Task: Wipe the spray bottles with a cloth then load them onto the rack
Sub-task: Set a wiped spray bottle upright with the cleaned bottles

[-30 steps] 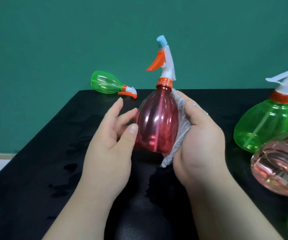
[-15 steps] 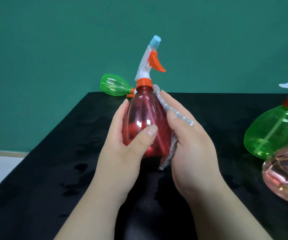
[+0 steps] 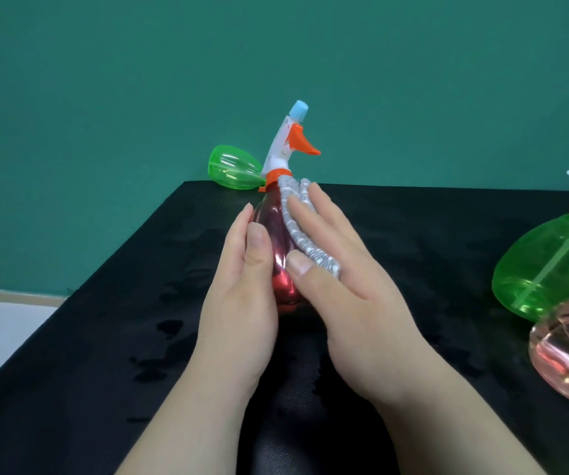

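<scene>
Right hand (image 3: pixel 351 293) now lies flat, pressing cloth (image 3: pixel 298 234) onto red bottle (image 3: pixel 272 241).

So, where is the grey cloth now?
Centre of the head view: the right hand presses the grey cloth on the right of the red bottle, below its orange collar.

Middle spray bottle (image 3: pixel 277 241): was translucent red, orange trigger (image 3: pixel 305 144), blue nozzle (image 3: pixel 300 109).
Cloth (image 3: pixel 301 231): was grey, ribbed.
Table (image 3: pixel 104 320): was black.
Wall (image 3: pixel 413 80): was teal.
</scene>
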